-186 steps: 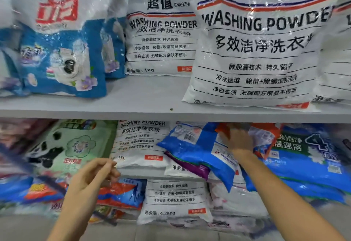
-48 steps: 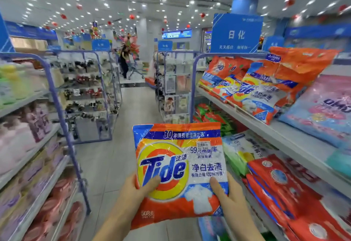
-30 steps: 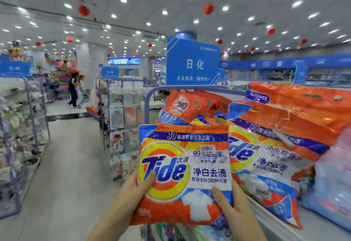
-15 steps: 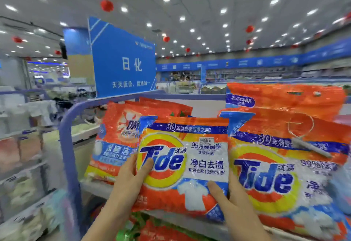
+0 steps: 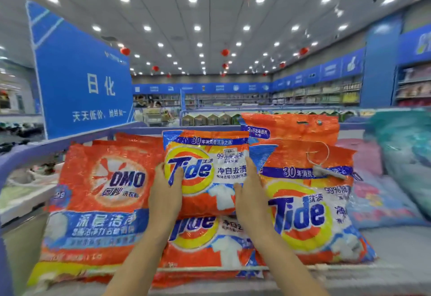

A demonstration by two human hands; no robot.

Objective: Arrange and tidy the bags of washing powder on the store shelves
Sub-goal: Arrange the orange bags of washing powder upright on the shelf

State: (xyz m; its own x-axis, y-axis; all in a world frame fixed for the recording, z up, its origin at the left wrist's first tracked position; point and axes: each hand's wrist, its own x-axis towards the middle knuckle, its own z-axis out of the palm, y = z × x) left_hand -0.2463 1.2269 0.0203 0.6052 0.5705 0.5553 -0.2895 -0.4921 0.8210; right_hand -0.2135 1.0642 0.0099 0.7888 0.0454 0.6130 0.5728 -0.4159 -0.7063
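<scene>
Gripping the small orange plastic Tide bag (image 5: 207, 172) by its sides, left hand (image 5: 165, 193) and right hand (image 5: 249, 193) hold it upright (long axis vertical) over the flat-lying orange Tide bag (image 5: 210, 237).

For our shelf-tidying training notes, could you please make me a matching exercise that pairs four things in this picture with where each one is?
Things
1. small Tide bag
2. OMO bag
3. large Tide bag
4. pink bag

Places
A. on the shelf, right of the large Tide bag
B. gripped between the left hand and the right hand
C. on the shelf, left of both hands
D. just right of the right hand, with a string loop on its front

Pairs: 1-B, 2-C, 3-D, 4-A
</scene>
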